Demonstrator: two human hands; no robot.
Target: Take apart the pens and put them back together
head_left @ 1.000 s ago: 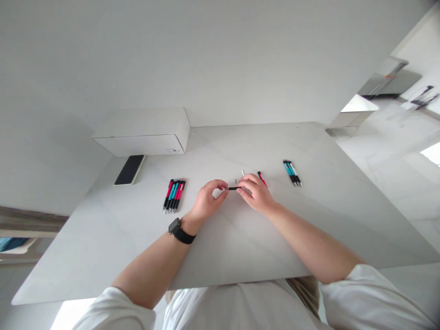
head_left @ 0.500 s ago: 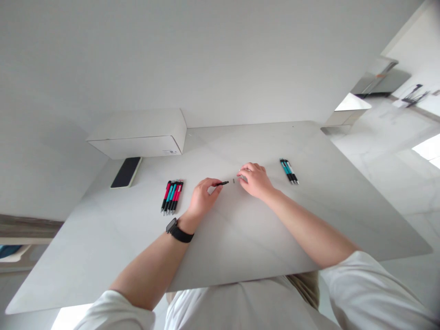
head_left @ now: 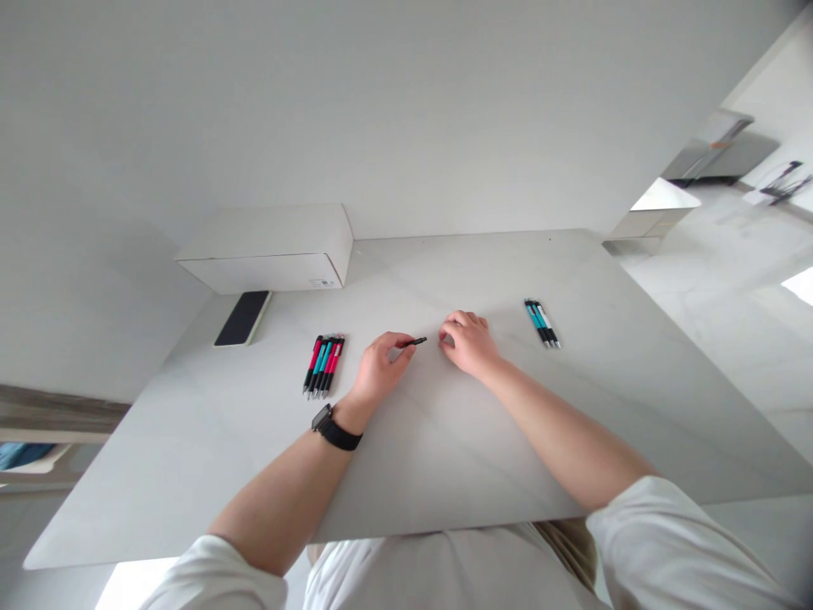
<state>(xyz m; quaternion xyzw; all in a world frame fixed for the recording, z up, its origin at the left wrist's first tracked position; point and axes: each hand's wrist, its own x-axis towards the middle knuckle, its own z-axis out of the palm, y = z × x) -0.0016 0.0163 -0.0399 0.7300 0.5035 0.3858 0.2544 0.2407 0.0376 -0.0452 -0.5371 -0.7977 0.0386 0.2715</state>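
My left hand [head_left: 379, 366] pinches a short black pen part [head_left: 415, 342] between thumb and fingers, and its dark end sticks out toward the right. Across a small gap, my right hand [head_left: 468, 343] rests low at the tabletop with thumb and fingertips brought together. Whatever lies between those fingertips is too small and hidden to make out. Left of my left hand lies a row of several red and teal pens [head_left: 323, 366] with black grips. A smaller group of teal and white pens [head_left: 542, 324] lies beyond my right hand.
A white box [head_left: 267, 271] stands against the wall at the back left of the pale table [head_left: 445, 457]. In front of the box lies a dark-screened phone [head_left: 242, 318]. A black watch [head_left: 335, 429] is on my left wrist.
The fingers of my right hand have lowered and closed where a tiny grey piece lay on the table; that piece no longer shows. My left hand keeps its hold. The view has shifted slightly.
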